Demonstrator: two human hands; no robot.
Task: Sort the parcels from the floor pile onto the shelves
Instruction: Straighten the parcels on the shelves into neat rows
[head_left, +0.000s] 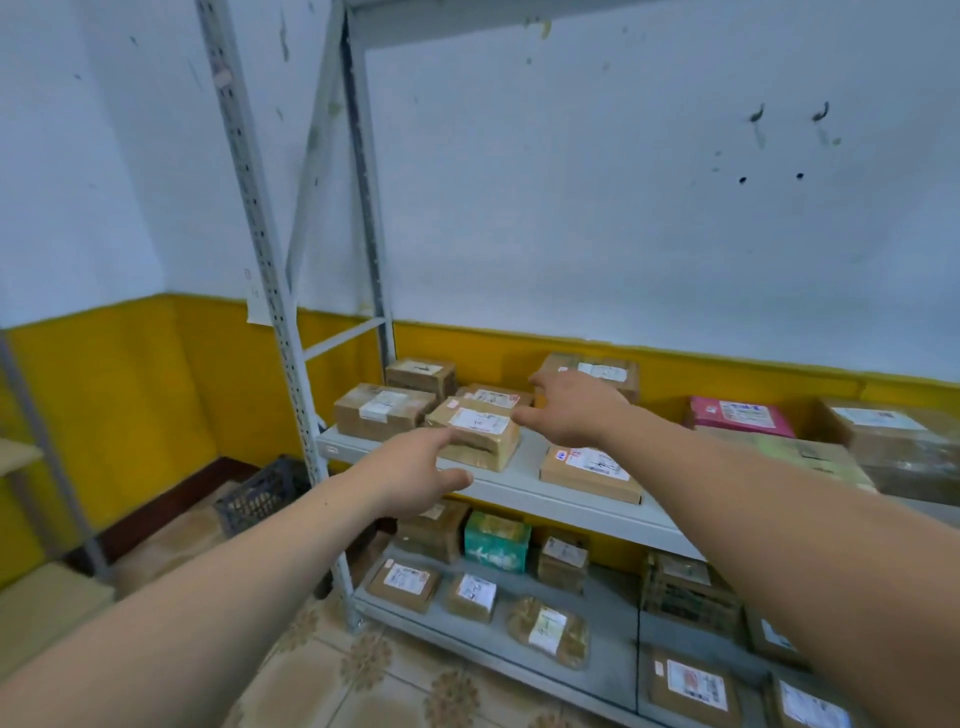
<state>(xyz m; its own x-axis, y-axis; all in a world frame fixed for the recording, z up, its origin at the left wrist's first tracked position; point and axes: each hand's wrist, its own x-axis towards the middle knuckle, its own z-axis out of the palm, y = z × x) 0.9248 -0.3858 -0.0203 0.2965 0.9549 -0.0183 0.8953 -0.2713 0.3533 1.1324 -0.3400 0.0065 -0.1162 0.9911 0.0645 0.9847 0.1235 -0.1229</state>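
Note:
Both my arms reach toward a grey metal shelf (524, 486) that carries several taped brown parcels. My left hand (415, 475) is open, its fingers touching the near left corner of a tan parcel with a white label (480, 434). My right hand (569, 408) is open too, fingers spread just right of that same parcel and above the shelf. Neither hand holds anything. A flat brown parcel (589, 473) lies under my right wrist. A pink parcel (740, 415) sits further right.
The lower shelf (602, 623) holds more parcels, among them a green box (496, 540). A grey upright post (260, 244) stands left of the shelf. A dark plastic crate (257, 493) sits on the patterned tile floor by the yellow wall.

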